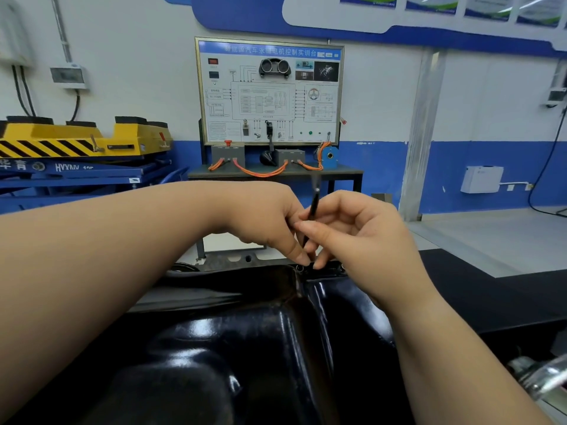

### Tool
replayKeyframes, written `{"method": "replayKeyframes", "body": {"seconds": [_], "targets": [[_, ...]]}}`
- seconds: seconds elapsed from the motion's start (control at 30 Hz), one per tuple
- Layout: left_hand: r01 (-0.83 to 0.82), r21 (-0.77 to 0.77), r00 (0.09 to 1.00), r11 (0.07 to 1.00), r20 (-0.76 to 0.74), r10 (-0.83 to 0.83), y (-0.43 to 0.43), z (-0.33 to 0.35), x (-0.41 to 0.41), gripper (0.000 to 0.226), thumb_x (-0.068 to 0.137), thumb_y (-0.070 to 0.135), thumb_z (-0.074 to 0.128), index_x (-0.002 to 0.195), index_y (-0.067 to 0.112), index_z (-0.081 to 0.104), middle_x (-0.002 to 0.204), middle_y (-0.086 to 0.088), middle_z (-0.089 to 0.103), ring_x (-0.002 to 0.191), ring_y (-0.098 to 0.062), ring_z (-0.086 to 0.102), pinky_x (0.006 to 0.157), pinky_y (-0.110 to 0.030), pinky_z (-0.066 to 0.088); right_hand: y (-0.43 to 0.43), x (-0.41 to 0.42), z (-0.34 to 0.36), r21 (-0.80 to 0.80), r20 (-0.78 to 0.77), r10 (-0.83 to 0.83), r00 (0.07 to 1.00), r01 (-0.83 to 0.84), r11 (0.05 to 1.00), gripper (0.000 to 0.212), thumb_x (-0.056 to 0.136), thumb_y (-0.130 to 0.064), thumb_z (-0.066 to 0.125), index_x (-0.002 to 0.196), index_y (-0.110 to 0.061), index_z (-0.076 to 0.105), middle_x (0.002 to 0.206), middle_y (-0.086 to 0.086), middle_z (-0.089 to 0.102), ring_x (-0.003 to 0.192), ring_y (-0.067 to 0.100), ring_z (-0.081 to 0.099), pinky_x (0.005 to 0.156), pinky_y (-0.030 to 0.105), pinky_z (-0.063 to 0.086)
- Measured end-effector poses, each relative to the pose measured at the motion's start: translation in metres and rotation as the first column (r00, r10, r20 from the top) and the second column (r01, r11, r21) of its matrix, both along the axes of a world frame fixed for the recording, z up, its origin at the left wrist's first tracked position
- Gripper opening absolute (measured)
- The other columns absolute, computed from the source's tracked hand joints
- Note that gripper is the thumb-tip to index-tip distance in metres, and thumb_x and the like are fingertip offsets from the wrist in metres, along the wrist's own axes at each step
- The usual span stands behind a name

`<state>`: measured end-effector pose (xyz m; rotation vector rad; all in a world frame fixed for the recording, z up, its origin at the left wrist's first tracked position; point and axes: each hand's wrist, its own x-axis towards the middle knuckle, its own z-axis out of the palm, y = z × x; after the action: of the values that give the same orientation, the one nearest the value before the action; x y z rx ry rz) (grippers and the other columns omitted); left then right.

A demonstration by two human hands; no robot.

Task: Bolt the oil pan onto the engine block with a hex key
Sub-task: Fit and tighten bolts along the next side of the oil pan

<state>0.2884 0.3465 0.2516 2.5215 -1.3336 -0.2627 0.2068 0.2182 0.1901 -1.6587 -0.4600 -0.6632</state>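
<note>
A glossy black oil pan point(245, 348) fills the lower middle of the head view, lying on the engine block. Its far flange point(325, 268) carries bolt holes and bolt heads. A thin black hex key point(313, 207) stands nearly upright over that flange, its lower end hidden between my fingers. My left hand point(270, 222) pinches the key's lower part from the left. My right hand point(359, 231) pinches it from the right, with fingertips touching the flange. Whether the key's tip sits in a bolt is hidden.
A training board point(270, 93) on a dark table with orange cables stands behind the pan. A yellow and blue lift platform point(76, 145) sits at the left. A shiny metal part point(540, 375) lies at the lower right. The black bench top point(491, 289) extends to the right.
</note>
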Motion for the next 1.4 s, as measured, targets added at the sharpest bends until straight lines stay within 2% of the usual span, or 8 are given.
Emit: {"method": "replayKeyframes", "body": {"seconds": [0.17, 0.3, 0.53, 0.83, 0.97, 1.07, 1.23, 1.4], "targets": [[0.033, -0.024, 0.999, 0.999, 0.032, -0.032, -0.002, 0.001, -0.001, 0.029, 0.072, 0.031, 0.076, 0.048, 0.041, 0.062, 0.045, 0.013, 0.044, 0.048, -0.008, 0.038, 0.056, -0.022, 0.034, 0.000, 0.001, -0.001, 0.000, -0.002, -0.046, 0.999, 0.046, 0.999, 0.029, 0.077, 0.000, 0.072, 0.067, -0.017, 0.051, 0.051, 0.001, 0.058, 0.044, 0.010, 0.054, 0.044, 0.022, 0.048], [0.044, 0.002, 0.996, 0.999, 0.076, -0.044, -0.002, 0.002, -0.002, 0.039, 0.077, 0.027, 0.073, 0.045, 0.045, 0.058, 0.039, 0.016, 0.043, 0.040, -0.002, 0.038, 0.043, -0.009, 0.028, 0.000, 0.003, -0.003, -0.019, -0.018, -0.022, 1.000, 0.021, 1.000, 0.020, 0.077, -0.005, 0.073, 0.072, -0.019, 0.060, 0.060, 0.011, 0.062, 0.047, 0.013, 0.055, 0.046, 0.023, 0.047], [-0.004, 0.010, 1.000, 1.000, -0.020, 0.005, 0.001, 0.000, 0.000, 0.033, 0.075, 0.029, 0.074, 0.047, 0.029, 0.058, 0.051, 0.003, 0.040, 0.053, -0.020, 0.033, 0.053, -0.030, 0.028, -0.009, -0.001, 0.000, -0.108, -0.046, 0.108, 0.993, -0.112, 0.988, 0.030, 0.085, 0.002, 0.061, 0.092, -0.024, 0.073, 0.087, 0.000, 0.074, 0.062, 0.009, 0.063, 0.052, 0.019, 0.050], [0.036, -0.021, 0.998, 0.999, -0.058, -0.037, 0.001, -0.001, -0.001, 0.020, 0.072, 0.029, 0.076, 0.055, 0.035, 0.067, 0.062, -0.007, 0.048, 0.062, -0.023, 0.039, 0.064, -0.037, 0.033, -0.007, 0.002, -0.001, -0.094, -0.077, -0.010, 0.997, 0.003, 0.996, 0.028, 0.073, -0.002, 0.076, 0.066, -0.013, 0.051, 0.058, -0.001, 0.064, 0.048, 0.010, 0.060, 0.046, 0.023, 0.049], [0.060, -0.026, 0.997, 0.998, -0.036, -0.061, 0.000, 0.000, -0.002, 0.025, 0.074, 0.029, 0.075, 0.053, 0.039, 0.065, 0.056, -0.001, 0.046, 0.057, -0.020, 0.038, 0.060, -0.031, 0.033, -0.005, 0.002, -0.002, -0.086, -0.077, -0.016, 0.997, 0.009, 0.996, 0.022, 0.074, -0.006, 0.076, 0.072, -0.008, 0.054, 0.067, 0.018, 0.065, 0.048, 0.010, 0.057, 0.046, 0.023, 0.049], [0.023, -0.016, 1.000, 1.000, 0.006, -0.023, -0.001, 0.000, -0.001, 0.033, 0.074, 0.028, 0.074, 0.046, 0.039, 0.061, 0.043, 0.012, 0.043, 0.043, -0.005, 0.035, 0.047, -0.015, 0.031, -0.006, 0.002, -0.001, -0.105, -0.085, 0.035, 0.996, -0.044, 0.994, 0.014, 0.078, -0.005, 0.073, 0.080, -0.015, 0.064, 0.067, 0.004, 0.066, 0.051, 0.010, 0.058, 0.048, 0.021, 0.048], [-0.015, 0.002, 1.000, 1.000, 0.004, 0.015, 0.001, -0.001, 0.001, 0.035, 0.072, 0.031, 0.074, 0.044, 0.027, 0.054, 0.047, 0.006, 0.038, 0.048, -0.017, 0.031, 0.047, -0.024, 0.027, -0.010, -0.001, 0.000, -0.074, -0.056, 0.156, 0.986, -0.160, 0.984, 0.026, 0.084, 0.001, 0.062, 0.092, -0.023, 0.071, 0.085, 0.000, 0.073, 0.061, 0.014, 0.062, 0.049, 0.019, 0.048], [-0.013, -0.005, 0.998, 1.000, -0.056, 0.013, 0.001, -0.002, 0.002, 0.029, 0.074, 0.028, 0.075, 0.049, 0.027, 0.060, 0.049, 0.004, 0.041, 0.049, -0.017, 0.032, 0.051, -0.031, 0.028, -0.009, -0.001, 0.002, -0.076, -0.050, 0.099, 0.994, -0.102, 0.992, 0.029, 0.082, 0.005, 0.064, 0.082, -0.023, 0.072, 0.078, 0.003, 0.074, 0.058, 0.010, 0.064, 0.047, 0.017, 0.047]]}}
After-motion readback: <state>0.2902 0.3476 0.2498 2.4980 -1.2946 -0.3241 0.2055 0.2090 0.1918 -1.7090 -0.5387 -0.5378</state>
